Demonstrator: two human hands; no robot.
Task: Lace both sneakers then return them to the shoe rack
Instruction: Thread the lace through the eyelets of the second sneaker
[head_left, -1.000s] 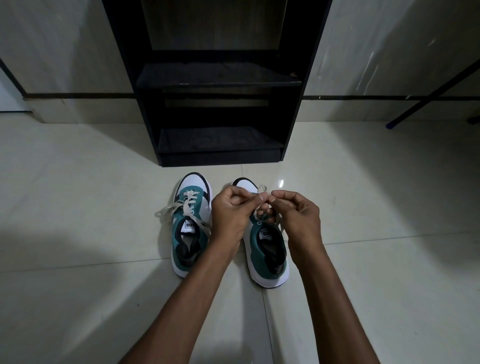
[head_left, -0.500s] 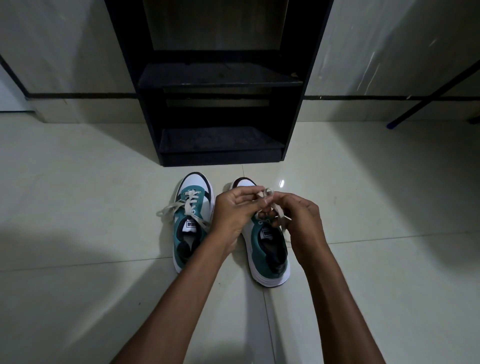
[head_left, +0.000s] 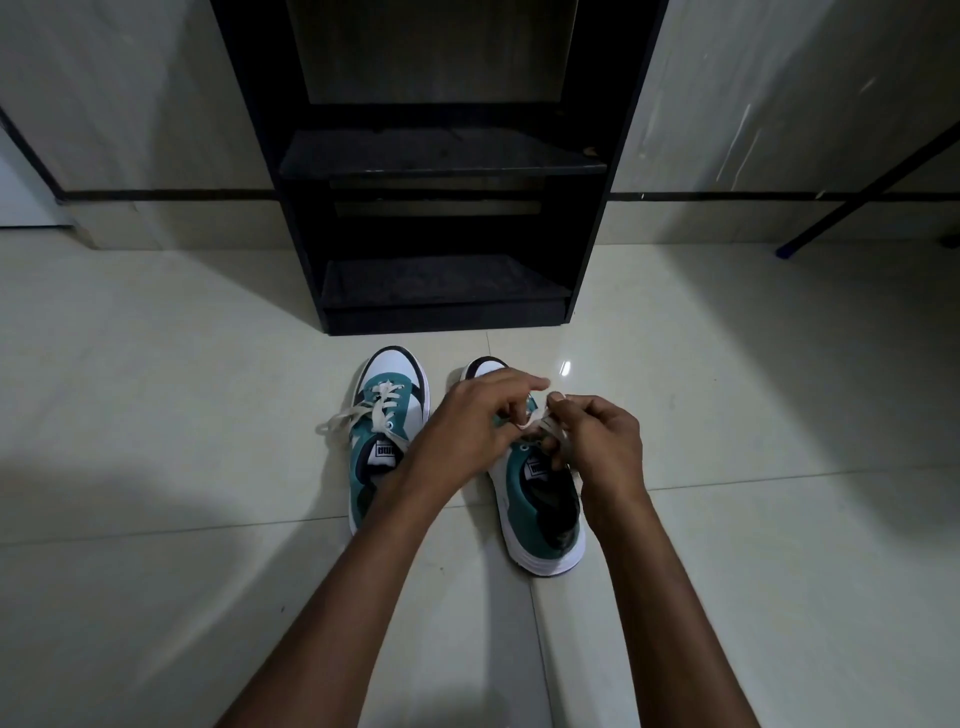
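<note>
Pale tiled floor (head_left: 156, 395) before empty black shoe rack (head_left: 441, 291): left sneaker (head_left: 387, 441) beside left hand (head_left: 467, 431) looks laced; both hands, right hand (head_left: 602, 441) too, pinch lace (head_left: 545, 423) over right sneaker (head_left: 540, 514); racking remains.

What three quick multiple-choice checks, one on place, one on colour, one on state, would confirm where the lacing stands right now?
1. Where do the sneakers sit?
A. on the floor before the shoe rack
B. on the rack's lowest shelf
C. on a table

2. What colour is the laces?
A. black
B. off-white
C. red

3. What are both hands doing?
A. resting on the floor
B. lifting a sneaker
C. pinching the right sneaker's lace

Key: A, the left sneaker and right sneaker stand before the shoe rack; B, the lace looks off-white; C, left hand and right hand meet at that lace.
</note>
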